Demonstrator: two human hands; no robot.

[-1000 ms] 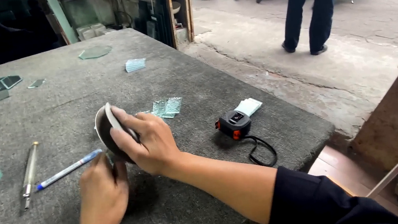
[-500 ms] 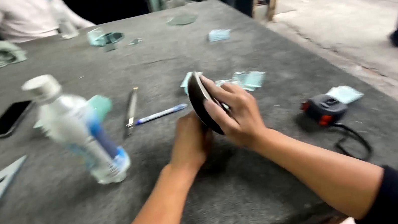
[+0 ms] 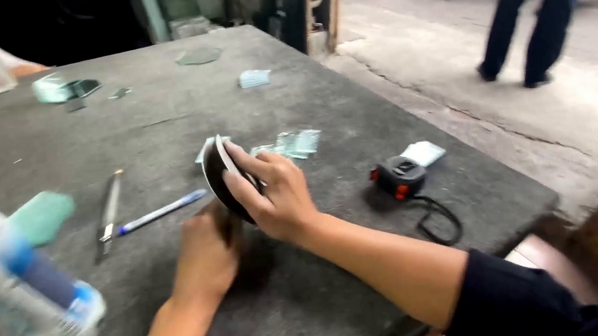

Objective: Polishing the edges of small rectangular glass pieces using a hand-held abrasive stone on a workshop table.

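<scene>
My right hand [image 3: 275,194] grips a round black mirror housing [image 3: 218,176] that stands on edge on the grey felt-covered table [image 3: 156,117]. A thin pale glass edge runs along its rim. My left hand [image 3: 207,259] presses against its lower near side. A blue pen [image 3: 160,211] and a slim metal glass cutter [image 3: 108,214] lie just left of the housing. Small pieces of cut glass [image 3: 294,143] lie right behind it.
A blurred plastic bottle [image 3: 20,282] lies at the near left, with a green pad [image 3: 41,216] behind it. A black tape measure [image 3: 400,177] and a pale cloth [image 3: 423,153] sit near the right edge. Another person sits at the far left; someone stands on the street.
The view swung left and back to the right. Both hands stay on the housing, which tilts a little differently. The bottle now sits at the near left.
</scene>
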